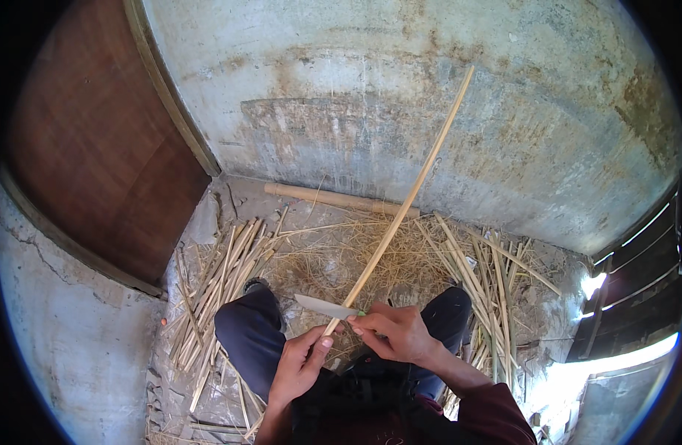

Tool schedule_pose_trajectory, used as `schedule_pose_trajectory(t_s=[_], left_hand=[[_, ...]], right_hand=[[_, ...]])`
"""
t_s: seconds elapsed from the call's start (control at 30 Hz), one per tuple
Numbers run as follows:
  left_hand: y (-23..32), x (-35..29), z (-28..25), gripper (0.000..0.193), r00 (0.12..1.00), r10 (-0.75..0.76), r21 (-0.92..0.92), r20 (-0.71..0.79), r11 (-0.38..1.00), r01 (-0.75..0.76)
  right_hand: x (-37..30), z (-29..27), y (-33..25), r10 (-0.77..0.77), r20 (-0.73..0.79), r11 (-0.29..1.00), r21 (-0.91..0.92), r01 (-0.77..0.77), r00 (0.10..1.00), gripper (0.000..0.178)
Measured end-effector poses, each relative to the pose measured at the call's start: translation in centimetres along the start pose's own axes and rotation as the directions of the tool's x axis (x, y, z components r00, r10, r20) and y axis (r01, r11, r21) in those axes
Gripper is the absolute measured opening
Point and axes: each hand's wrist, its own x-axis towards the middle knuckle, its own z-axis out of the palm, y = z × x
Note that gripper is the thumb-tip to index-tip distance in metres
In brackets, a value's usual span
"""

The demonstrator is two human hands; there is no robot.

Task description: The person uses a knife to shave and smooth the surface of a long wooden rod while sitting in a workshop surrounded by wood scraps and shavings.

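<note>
A long pale bamboo strip (407, 204) slants up and away from my lap toward the wall. My left hand (300, 367) is closed round its near end, thumb on top. In my right hand (396, 332) is a knife, its handle mostly hidden by the fingers. The knife's broad grey blade (322, 306) points left and lies across the strip, just beyond my left hand. Blade and strip appear to touch.
Piles of split bamboo strips lie to the left (218, 297) and right (493, 297) of my knees. Thin shavings (356, 256) cover the floor ahead. A thick bamboo pole (333, 199) rests along the stained wall (400, 111). A brown door (103, 141) stands at the left.
</note>
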Motion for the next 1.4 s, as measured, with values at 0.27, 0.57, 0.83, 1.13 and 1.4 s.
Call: schedule_pose_trajectory(t_s=[0.27,0.57,0.83,1.13,1.4], left_hand=[[0.4,-0.1,0.6,0.026,0.997,0.05,-0.044,-0.063,0.998,-0.053],[1.0,-0.3,0.4,0.022,0.998,0.008,-0.012,-0.07,1.0,-0.008],[1.1,-0.8,0.2,0.023,0.996,0.061,0.034,-0.069,0.998,-0.059],[0.8,-0.6,0.1,0.022,0.995,0.069,0.114,-0.067,0.992,-0.061],[-1.8,-2.1,-0.8,0.021,0.991,0.12,0.191,-0.059,0.976,-0.107]], right_hand=[[-0.2,0.1,0.1,-0.052,0.022,0.998,-0.043,0.053,0.998,0.032],[0.6,-1.8,1.7,-0.062,-0.139,0.993,-0.106,0.047,0.988,0.024],[1.5,-4.0,2.8,0.028,-0.346,0.996,-0.071,-0.056,0.938,0.013],[0.5,-3.6,2.4,-0.081,-0.104,0.993,-0.089,0.072,0.991,0.024],[1.0,-6.7,3.0,-0.086,-0.27,0.989,-0.138,0.05,0.959,0.023]])
